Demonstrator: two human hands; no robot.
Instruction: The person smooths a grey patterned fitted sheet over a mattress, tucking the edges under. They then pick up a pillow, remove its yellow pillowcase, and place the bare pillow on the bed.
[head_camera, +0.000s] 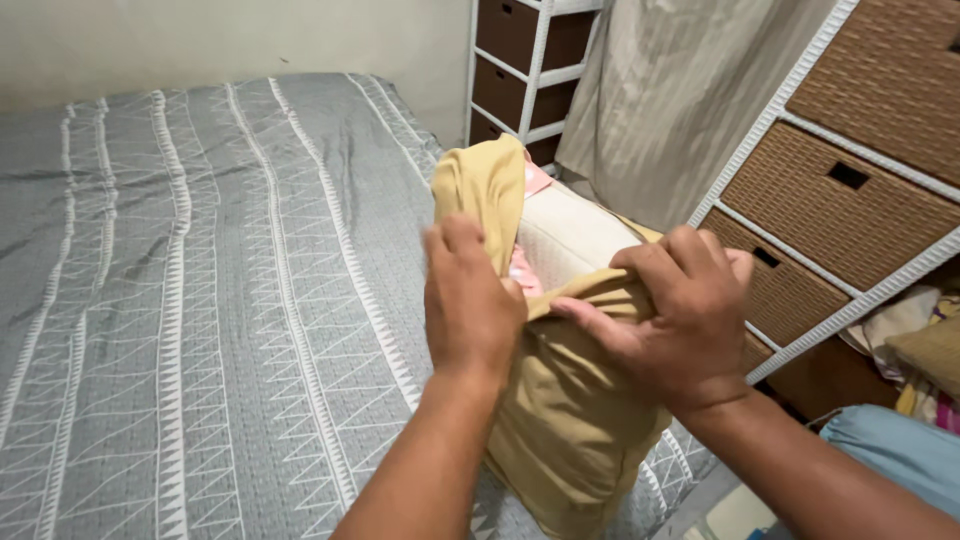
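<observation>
Cream pillow (570, 240) half inside yellow pillowcase (570, 420)

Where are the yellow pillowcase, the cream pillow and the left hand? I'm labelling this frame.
yellow pillowcase (570, 420): head view, on its lower front cloth.
cream pillow (570, 240): head view, on the bare part at the opening.
left hand (468, 300): head view, on its back.

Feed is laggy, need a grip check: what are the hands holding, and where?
Both the left hand and right hand grip the mustard-yellow fabric pillowcase at its open edge, around the cream pillow.
</observation>
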